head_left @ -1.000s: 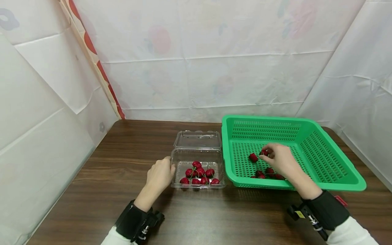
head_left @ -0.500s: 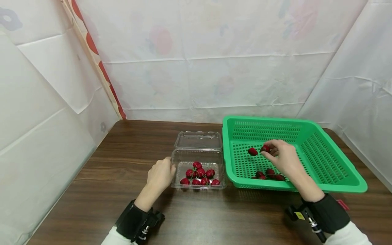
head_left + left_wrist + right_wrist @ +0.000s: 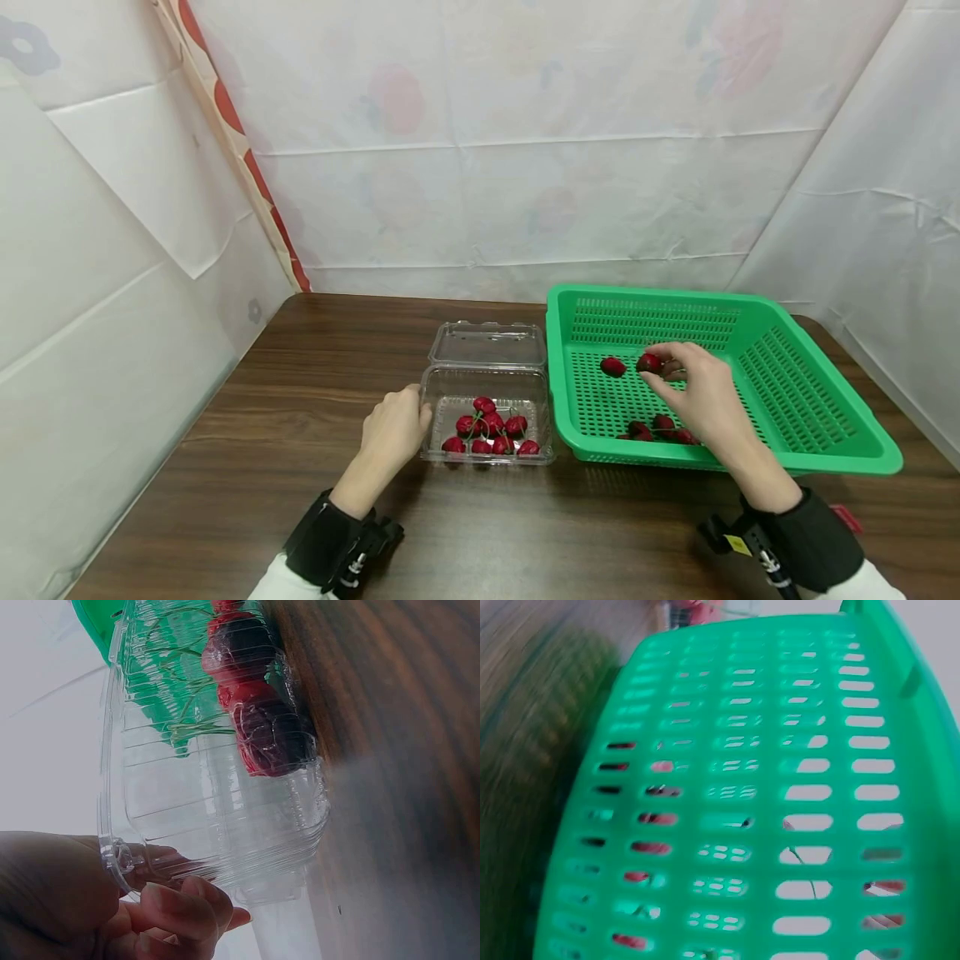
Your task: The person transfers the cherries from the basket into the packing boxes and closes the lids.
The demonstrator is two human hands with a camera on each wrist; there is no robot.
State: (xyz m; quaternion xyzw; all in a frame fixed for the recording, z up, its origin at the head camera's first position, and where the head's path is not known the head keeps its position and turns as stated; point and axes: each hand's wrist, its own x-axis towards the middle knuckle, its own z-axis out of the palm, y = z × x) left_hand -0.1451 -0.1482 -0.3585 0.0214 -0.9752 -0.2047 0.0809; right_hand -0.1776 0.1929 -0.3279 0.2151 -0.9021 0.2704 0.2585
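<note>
In the head view my left hand (image 3: 395,423) grips the left wall of an open clear plastic clamshell box (image 3: 442,385). The left wrist view has its fingers (image 3: 184,907) curled at the box's corner, thumb on the other side of the wall. Several red cherries (image 3: 491,423) with green stems lie inside the box. Over the green basket (image 3: 832,457), my right hand (image 3: 701,387) pinches a dark red cherry (image 3: 648,363) between thumb and forefinger. Another cherry (image 3: 612,367) shows just left of those fingertips. The basket's slotted wall hides the right hand in the right wrist view.
More cherries (image 3: 640,430) lie at the basket's near side, partly behind the right forearm. The box's hinged lid (image 3: 489,343) is folded back on the brown wooden table (image 3: 300,358). White sheeting (image 3: 480,208) closes off the back and both sides.
The right hand has lifted slightly with the pinched cherry. The cherry left of its fingertips has moved up and left too. The left hand and the box stay in place.
</note>
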